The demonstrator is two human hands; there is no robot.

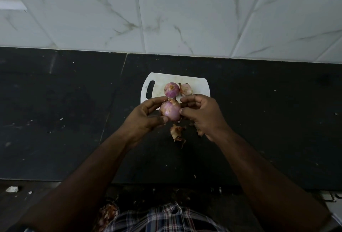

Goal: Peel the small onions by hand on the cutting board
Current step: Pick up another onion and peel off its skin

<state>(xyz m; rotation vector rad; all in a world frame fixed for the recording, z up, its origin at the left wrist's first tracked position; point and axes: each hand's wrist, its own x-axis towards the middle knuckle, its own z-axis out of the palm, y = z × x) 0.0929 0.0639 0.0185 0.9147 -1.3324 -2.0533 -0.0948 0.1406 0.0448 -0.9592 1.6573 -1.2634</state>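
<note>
Just at the cutting board's 6 o'clock edge, the left hand curled thumb and fingers round a small onion. The right hand, at the onion's 3 o'clock, pinched its skin with bent fingertips. Two more onions lay on the board.

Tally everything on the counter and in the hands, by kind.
Onions: 3, one held by the left hand and right hand, two on the board
Cutting board: 1
Peel pile: 1
Total: 5
</note>
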